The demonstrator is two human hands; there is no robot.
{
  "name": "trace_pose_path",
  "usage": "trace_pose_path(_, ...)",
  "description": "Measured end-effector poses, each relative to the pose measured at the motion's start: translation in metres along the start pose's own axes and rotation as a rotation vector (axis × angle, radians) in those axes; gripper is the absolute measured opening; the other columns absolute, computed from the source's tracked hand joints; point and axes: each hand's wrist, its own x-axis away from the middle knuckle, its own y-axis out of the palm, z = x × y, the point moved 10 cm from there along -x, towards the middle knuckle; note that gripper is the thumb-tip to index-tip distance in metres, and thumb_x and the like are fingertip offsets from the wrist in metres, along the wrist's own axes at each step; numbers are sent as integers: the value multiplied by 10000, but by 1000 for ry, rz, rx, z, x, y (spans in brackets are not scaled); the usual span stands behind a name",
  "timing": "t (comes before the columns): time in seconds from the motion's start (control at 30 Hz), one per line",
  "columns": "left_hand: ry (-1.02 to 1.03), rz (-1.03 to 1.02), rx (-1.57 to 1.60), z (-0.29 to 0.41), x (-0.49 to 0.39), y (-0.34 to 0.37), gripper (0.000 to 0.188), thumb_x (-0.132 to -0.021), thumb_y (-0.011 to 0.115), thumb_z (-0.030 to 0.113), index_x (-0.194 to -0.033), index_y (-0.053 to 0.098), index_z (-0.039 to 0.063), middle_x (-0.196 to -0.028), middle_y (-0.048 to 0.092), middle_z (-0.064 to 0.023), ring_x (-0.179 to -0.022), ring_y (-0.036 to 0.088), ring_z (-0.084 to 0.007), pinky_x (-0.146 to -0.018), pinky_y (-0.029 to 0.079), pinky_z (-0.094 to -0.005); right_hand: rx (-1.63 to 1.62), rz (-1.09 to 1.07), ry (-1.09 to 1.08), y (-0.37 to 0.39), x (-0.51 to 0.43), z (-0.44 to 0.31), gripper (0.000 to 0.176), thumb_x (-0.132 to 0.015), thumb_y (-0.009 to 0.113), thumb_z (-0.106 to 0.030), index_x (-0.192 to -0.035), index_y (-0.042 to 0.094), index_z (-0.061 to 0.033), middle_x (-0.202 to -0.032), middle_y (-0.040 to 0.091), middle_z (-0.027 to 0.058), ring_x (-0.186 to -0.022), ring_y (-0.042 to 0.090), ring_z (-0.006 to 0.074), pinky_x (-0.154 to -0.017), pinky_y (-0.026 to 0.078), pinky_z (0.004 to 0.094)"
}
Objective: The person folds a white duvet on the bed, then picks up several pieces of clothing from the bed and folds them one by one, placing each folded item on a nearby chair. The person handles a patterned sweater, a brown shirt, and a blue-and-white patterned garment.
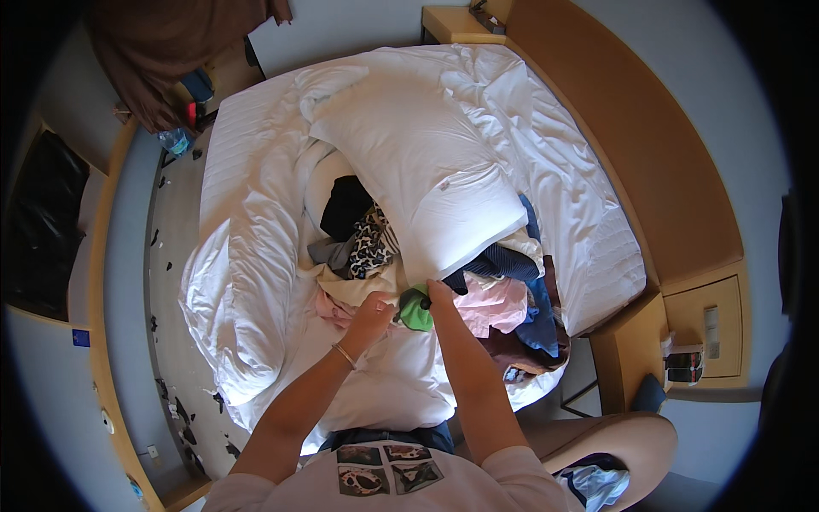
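Note:
My right hand [439, 294] grips the upper edge of a bunched green cloth with dark parts [417, 312]. Beside it on the left, my left hand [373, 313] has curled fingers; whether they hold any fabric is hidden. Just beyond both hands, the lower corner of a white pillow [470, 217] lies over a heap of clothes. Showing around it are a cream garment [349, 288], a leopard-print garment [371, 246], a black garment [345, 208], a dark striped garment [505, 262] and a pink garment [492, 304].
The heap lies on a bed with a crumpled white duvet [256, 256]. A padded brown headboard [640, 141] runs along the right, with a wooden bedside cabinet [630, 345] near me. Dark scraps [184, 416] litter the floor at left. A brown armchair [608, 441] is at lower right.

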Motion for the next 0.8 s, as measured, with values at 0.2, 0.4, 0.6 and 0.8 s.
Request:
trace_pose_path(0.2, -94, 48, 58, -20, -1, -8, 461, -829, 608, 204, -1177, 403, -19, -914, 563, -134, -795, 591, -163, -623, 508, -285, -88, -39, -147, -29, 88, -65, 175, -806, 492, -159, -768, 552, 1, -692, 516, 54, -642, 474, 134, -589, 391, 289)
trace_pose_path(0.4, -157, 69, 247, 19, -29, -12, 662, -857, 485, 544, -1286, 376, 52, -1030, 572, -90, -894, 580, -200, -776, 452, -338, 331, -156, -516, -39, 236, -159, 205, -863, 486, -159, -756, 495, 15, -636, 456, 114, -608, 436, 167, -565, 368, 325)
trace_pose_path(0.6, -459, 14, 582, -3, -23, 6, 372, -838, 590, 437, -863, 573, 67, -685, 561, -27, -577, 540, -127, -507, 432, -261, 446, -365, -552, -48, 362, -144, 203, -799, 558, -47, -638, 446, 6, -582, 420, 106, -505, 387, 168, -475, 330, 296)
trace_pose_path(0.8, -297, 15, 285, 3, -7, 26, 255, -835, 567, 254, -919, 598, 16, -721, 547, -5, -618, 482, -97, -519, 380, -271, 601, 181, -429, -96, 354, -122, 312, -747, 667, -223, -971, 521, -61, -692, 543, 106, -554, 528, 257, -514, 425, 347)
